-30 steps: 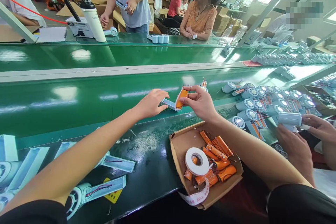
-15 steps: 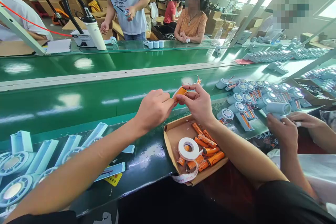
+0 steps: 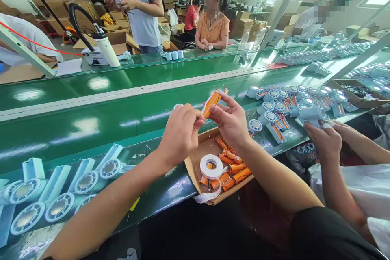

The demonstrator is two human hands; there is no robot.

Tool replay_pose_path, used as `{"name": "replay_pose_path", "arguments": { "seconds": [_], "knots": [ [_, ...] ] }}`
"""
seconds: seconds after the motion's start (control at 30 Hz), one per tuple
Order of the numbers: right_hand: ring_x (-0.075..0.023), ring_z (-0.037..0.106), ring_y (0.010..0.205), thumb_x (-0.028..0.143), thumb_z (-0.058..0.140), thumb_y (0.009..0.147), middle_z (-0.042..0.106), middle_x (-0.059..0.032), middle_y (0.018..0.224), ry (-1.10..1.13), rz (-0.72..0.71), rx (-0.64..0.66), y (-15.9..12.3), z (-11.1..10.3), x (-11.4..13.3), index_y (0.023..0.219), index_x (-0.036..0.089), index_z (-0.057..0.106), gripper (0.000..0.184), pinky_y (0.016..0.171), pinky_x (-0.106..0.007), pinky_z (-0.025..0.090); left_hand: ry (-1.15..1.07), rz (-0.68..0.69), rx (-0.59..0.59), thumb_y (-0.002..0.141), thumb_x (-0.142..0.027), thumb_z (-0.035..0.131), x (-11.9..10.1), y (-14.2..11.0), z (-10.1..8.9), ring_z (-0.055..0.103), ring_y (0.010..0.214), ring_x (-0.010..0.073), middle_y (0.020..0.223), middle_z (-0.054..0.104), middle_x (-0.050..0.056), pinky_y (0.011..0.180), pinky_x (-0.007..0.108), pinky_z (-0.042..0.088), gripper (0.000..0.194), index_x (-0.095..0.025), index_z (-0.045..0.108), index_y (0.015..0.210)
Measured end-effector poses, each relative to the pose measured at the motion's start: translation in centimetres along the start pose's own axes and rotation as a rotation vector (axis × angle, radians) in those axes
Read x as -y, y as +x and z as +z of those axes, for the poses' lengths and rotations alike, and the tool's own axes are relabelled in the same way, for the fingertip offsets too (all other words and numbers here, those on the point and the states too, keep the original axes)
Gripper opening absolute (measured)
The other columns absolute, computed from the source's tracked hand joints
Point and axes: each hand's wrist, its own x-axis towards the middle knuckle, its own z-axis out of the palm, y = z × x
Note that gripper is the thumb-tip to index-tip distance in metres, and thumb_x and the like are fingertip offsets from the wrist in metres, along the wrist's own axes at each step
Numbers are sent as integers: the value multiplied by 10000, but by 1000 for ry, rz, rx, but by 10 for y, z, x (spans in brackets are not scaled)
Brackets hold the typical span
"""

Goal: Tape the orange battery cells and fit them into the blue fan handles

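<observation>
My right hand (image 3: 233, 124) grips an orange wrapped battery (image 3: 212, 105) with thin wires, held tilted above the bench edge. A white strip (image 3: 205, 108) lies along the battery's left side. My left hand (image 3: 181, 132) is closed in a pinch at the lower end of that strip; its fingertips are partly hidden. Below my hands, a shallow cardboard box (image 3: 191, 172) holds several orange batteries (image 3: 239, 175) and a roll of white tape (image 3: 203, 166) with a loose printed tail. Behind my hands, a pale blue part is mostly covered.
Light blue plastic housings (image 3: 59, 206) lie at the left. More housings with batteries (image 3: 271, 118) crowd the right, where a co-worker's hands (image 3: 324, 138) hold one. The green conveyor (image 3: 76, 126) runs across. Beyond it stand a white canister (image 3: 106, 50) and other people.
My left hand has come in from the left, closing its fingers at the battery's lower end. The battery stays in my right hand. The view has shifted, uncovering more housings at left.
</observation>
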Motion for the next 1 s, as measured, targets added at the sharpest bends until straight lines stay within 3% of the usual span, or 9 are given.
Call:
{"name": "replay_pose_path", "arguments": {
  "seconds": [0.1, 0.2, 0.33, 0.43, 0.6, 0.8, 0.9, 1.0],
  "knots": [
    [-229, 801, 925, 513, 934, 739, 825, -15, 941, 23, -20, -37, -4, -1, 4, 1261, 290, 688, 619, 844, -397, 681, 170, 147, -105, 1052, -146, 464, -4, -12, 11, 543, 828, 226, 853, 632, 53, 738, 381, 409, 185, -224, 587, 938],
    [-235, 805, 937, 493, 934, 748, 828, -15, 956, 57, -12, -35, -10, -1, 7, 1266, 296, 684, 608, 858, -416, 687, 261, 203, -172, 1066, -168, 492, -6, -20, 18, 546, 809, 219, 814, 632, 49, 728, 378, 390, 180, -215, 633, 966],
    [-233, 809, 917, 474, 948, 743, 832, -10, 958, 71, -20, -37, -15, -1, 10, 1234, 296, 671, 591, 864, -425, 691, 326, 241, -195, 1053, -246, 610, -6, -22, 16, 549, 784, 205, 788, 655, 29, 733, 381, 374, 82, -222, 688, 1056],
    [-241, 808, 950, 484, 951, 745, 835, -23, 1007, 33, -54, -49, -16, -1, 11, 1257, 300, 662, 616, 874, -431, 690, 352, 305, -254, 1014, -198, 684, -6, -22, 12, 510, 738, 195, 729, 650, -9, 704, 376, 346, 108, -236, 695, 1114],
    [-262, 806, 987, 497, 948, 748, 833, -32, 1015, 55, -76, -72, -16, 2, 10, 1307, 297, 667, 657, 885, -453, 698, 320, 264, -259, 1035, -143, 621, -9, -25, 22, 500, 736, 195, 689, 602, 5, 702, 382, 345, 132, -227, 722, 1038],
    [-234, 808, 907, 472, 944, 759, 832, -14, 983, 102, -35, -51, -21, 4, 9, 1299, 297, 684, 624, 869, -439, 703, 323, 312, -363, 1031, -119, 603, -8, -28, 43, 486, 730, 184, 647, 573, -2, 705, 377, 327, 160, -195, 741, 1062],
    [-215, 806, 892, 451, 947, 761, 832, -7, 975, 112, -22, -37, -16, -2, 7, 1295, 295, 682, 617, 863, -409, 696, 351, 348, -345, 1011, -122, 649, -3, -28, 43, 510, 742, 178, 656, 597, -5, 706, 367, 342, 143, -179, 749, 1095],
    [-212, 802, 904, 465, 963, 733, 834, -11, 979, 74, -28, -21, 4, -20, -1, 1273, 289, 674, 637, 850, -392, 684, 266, 393, -291, 986, -176, 724, 15, -24, 37, 569, 791, 168, 768, 698, 0, 738, 340, 401, 201, -207, 737, 1184]
  ]
}}
